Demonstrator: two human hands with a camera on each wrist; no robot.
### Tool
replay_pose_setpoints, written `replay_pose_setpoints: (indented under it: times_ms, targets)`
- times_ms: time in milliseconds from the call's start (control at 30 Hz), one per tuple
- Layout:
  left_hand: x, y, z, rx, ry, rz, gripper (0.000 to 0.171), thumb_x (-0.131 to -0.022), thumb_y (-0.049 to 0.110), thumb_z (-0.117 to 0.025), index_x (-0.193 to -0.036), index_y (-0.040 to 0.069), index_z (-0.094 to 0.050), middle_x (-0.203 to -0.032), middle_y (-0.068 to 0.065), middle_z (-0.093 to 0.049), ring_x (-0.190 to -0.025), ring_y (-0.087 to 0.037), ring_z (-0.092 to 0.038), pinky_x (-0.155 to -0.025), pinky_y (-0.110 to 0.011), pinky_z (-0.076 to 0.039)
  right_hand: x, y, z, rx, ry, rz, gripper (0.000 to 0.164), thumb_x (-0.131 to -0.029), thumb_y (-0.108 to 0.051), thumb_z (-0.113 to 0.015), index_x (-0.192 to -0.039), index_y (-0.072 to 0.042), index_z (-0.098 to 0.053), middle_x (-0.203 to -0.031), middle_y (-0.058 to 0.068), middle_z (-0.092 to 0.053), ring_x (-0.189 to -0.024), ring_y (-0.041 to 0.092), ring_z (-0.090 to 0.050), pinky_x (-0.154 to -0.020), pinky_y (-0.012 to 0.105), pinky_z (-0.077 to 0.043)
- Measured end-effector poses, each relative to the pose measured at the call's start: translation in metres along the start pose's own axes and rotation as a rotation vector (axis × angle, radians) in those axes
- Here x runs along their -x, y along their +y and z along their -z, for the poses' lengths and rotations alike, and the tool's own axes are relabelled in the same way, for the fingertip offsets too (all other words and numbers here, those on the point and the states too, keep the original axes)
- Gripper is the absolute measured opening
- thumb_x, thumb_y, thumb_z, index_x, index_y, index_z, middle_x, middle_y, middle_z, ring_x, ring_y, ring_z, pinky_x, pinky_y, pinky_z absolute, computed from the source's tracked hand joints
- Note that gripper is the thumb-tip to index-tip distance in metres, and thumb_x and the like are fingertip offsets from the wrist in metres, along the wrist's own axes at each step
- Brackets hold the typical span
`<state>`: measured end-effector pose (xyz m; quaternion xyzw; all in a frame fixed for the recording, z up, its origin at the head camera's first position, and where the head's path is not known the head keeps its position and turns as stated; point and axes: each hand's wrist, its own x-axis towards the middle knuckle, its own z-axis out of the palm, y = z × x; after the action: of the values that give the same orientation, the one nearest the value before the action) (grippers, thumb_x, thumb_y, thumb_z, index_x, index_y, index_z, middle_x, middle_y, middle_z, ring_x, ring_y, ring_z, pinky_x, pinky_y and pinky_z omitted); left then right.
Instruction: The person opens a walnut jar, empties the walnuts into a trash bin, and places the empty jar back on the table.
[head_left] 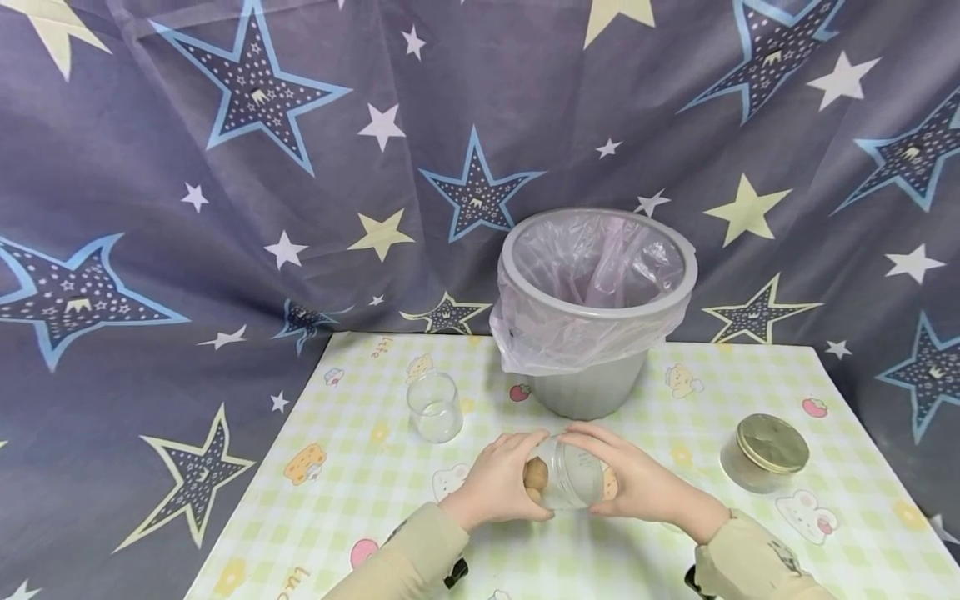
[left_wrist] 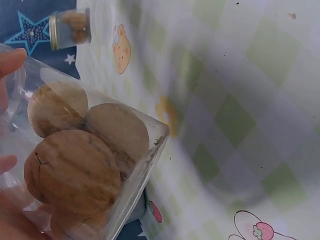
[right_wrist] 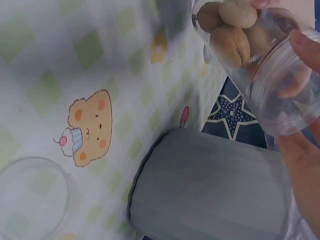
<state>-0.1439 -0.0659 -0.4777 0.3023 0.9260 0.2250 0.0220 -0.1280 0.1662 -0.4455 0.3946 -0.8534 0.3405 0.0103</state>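
Both hands hold a clear plastic jar (head_left: 557,473) on its side over the table, in front of the bin. Several walnuts (left_wrist: 75,170) lie inside toward its base, on the left. My left hand (head_left: 497,485) grips the jar's body around the base end. My right hand (head_left: 645,479) has its fingers and thumb around the ribbed, clear lid end (right_wrist: 285,90). In the left wrist view the jar is tilted, its square-edged base toward the camera.
A grey bin (head_left: 592,387) with a pinkish plastic liner stands at the back. An uncovered clear jar (head_left: 435,408) is at the left, and a gold-lidded jar (head_left: 765,454) with brown contents at the right. A clear round disc (right_wrist: 32,200) lies on the checked tablecloth near my right wrist.
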Motion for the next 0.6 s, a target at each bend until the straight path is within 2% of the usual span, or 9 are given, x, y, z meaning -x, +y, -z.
replay_pose_setpoints:
  times_ms: [100, 167, 233, 300, 433, 600]
  targets:
    - [-0.001, 0.001, 0.0, 0.008, 0.007, 0.01, 0.096, -0.061, 0.044, -0.084, -0.14, 0.011, -0.041, -0.136, -0.005, -0.053, -0.12, -0.024, -0.051, -0.1, -0.046, -0.044, 0.001, 0.002, 0.003, -0.018, 0.022, -0.003, 0.092, -0.06, -0.015, -0.087, -0.14, -0.009, -0.042, -0.144, 0.019, -0.038, -0.125, 0.043, -0.044, -0.089, 0.054, -0.049]
    - [-0.001, 0.002, 0.0, 0.004, 0.023, 0.012, 0.096, -0.061, 0.043, -0.085, -0.139, 0.01, -0.042, -0.135, -0.006, -0.053, -0.12, -0.025, -0.051, -0.1, -0.046, -0.044, 0.0, 0.002, 0.003, -0.022, 0.061, -0.036, 0.088, -0.065, -0.023, -0.085, -0.14, -0.008, -0.041, -0.143, 0.018, -0.039, -0.125, 0.041, -0.045, -0.091, 0.056, -0.048]
    - [-0.002, 0.002, 0.0, 0.0, 0.043, 0.013, 0.096, -0.06, 0.043, -0.086, -0.139, 0.01, -0.043, -0.134, -0.006, -0.054, -0.119, -0.025, -0.052, -0.1, -0.047, -0.044, -0.002, 0.001, 0.004, -0.031, 0.1, -0.113, 0.082, -0.073, -0.03, -0.08, -0.141, -0.007, -0.04, -0.14, 0.019, -0.042, -0.121, 0.041, -0.048, -0.088, 0.055, -0.049]
    - [-0.002, 0.002, 0.0, -0.013, 0.056, 0.012, 0.096, -0.059, 0.043, -0.086, -0.138, 0.01, -0.043, -0.133, -0.006, -0.054, -0.119, -0.026, -0.052, -0.099, -0.047, -0.045, -0.003, -0.001, 0.005, -0.058, 0.114, -0.24, 0.074, -0.081, -0.034, -0.073, -0.141, -0.007, -0.038, -0.137, 0.018, -0.044, -0.115, 0.039, -0.052, -0.083, 0.049, -0.053]
    - [-0.002, 0.003, -0.002, -0.038, 0.063, 0.02, 0.097, -0.059, 0.045, -0.086, -0.139, 0.011, -0.043, -0.133, -0.006, -0.054, -0.119, -0.026, -0.052, -0.099, -0.046, -0.045, -0.007, -0.008, 0.006, -0.102, 0.072, -0.457, 0.067, -0.089, -0.038, -0.063, -0.142, -0.006, -0.037, -0.125, 0.021, -0.051, -0.095, 0.027, -0.059, -0.07, 0.034, -0.053]
    - [-0.002, 0.005, -0.002, -0.084, 0.065, 0.029, 0.097, -0.059, 0.046, -0.086, -0.139, 0.011, -0.043, -0.134, -0.007, -0.054, -0.12, -0.027, -0.051, -0.1, -0.046, -0.044, -0.011, -0.015, 0.004, -0.109, 0.005, -0.557, 0.068, -0.09, -0.042, -0.06, -0.142, -0.004, -0.037, -0.11, 0.016, -0.055, -0.074, 0.013, -0.057, -0.064, 0.029, -0.049]
